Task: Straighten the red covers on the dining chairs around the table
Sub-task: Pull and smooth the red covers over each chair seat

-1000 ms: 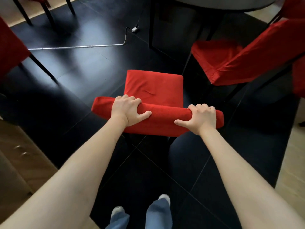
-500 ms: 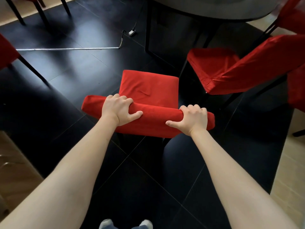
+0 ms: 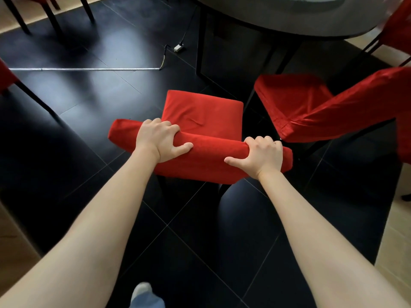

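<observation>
A dining chair with a red cover (image 3: 206, 156) stands right below me on the black floor, its seat pointing toward the dark round table (image 3: 289, 16). My left hand (image 3: 161, 140) grips the top of the covered backrest near its left end, fingers curled over the far side. My right hand (image 3: 259, 155) grips the same top edge near its right end. A crease shows in the red fabric on the seat.
A second red-covered chair (image 3: 322, 110) stands close on the right, its cover loose and wrinkled. More red chairs sit at the far left (image 3: 5, 74) and top right (image 3: 398, 32). A thin silver rod (image 3: 84, 69) and a cable with a plug (image 3: 178, 47) lie on the floor ahead.
The chair and both hands have shifted slightly forward toward the table while I step after it. Both grips on the backrest are unchanged.
</observation>
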Demonstrator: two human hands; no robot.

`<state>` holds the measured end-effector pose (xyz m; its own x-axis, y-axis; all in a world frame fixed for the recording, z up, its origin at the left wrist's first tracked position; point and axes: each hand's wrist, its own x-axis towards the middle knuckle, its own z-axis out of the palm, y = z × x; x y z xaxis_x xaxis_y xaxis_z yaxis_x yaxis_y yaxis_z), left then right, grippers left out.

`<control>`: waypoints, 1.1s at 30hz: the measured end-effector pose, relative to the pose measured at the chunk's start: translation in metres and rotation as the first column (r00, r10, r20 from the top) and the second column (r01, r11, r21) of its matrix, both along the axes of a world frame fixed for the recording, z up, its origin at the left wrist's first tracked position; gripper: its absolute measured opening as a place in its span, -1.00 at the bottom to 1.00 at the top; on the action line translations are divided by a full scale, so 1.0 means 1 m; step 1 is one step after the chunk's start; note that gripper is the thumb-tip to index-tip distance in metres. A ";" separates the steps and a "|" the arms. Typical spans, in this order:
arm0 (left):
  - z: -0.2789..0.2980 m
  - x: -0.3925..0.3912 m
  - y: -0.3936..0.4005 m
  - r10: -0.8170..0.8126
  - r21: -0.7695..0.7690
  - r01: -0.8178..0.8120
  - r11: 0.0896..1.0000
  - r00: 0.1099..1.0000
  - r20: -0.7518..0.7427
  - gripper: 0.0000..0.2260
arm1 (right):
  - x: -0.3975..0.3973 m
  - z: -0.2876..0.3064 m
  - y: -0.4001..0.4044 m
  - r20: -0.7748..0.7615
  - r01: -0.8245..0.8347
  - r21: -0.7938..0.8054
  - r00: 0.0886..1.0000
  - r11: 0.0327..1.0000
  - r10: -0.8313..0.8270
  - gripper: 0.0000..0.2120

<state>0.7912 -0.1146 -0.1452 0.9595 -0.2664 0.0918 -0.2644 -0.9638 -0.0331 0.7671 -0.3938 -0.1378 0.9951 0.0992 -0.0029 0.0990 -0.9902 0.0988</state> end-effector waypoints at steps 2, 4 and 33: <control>0.000 0.017 0.000 -0.006 0.001 0.006 1.000 1.000 0.006 -0.20 | 0.015 0.000 0.001 0.002 0.006 0.001 1.000 1.000 -0.006 -0.11; -0.001 0.034 0.000 -0.019 -0.003 0.019 1.000 1.000 0.004 -0.20 | 0.030 0.001 0.002 -0.001 0.016 0.006 1.000 1.000 -0.016 -0.10; 0.001 0.239 0.029 -0.105 0.009 0.105 0.994 0.994 -0.022 -0.23 | 0.211 0.004 0.037 -0.027 0.109 -0.002 0.994 0.994 -0.109 -0.10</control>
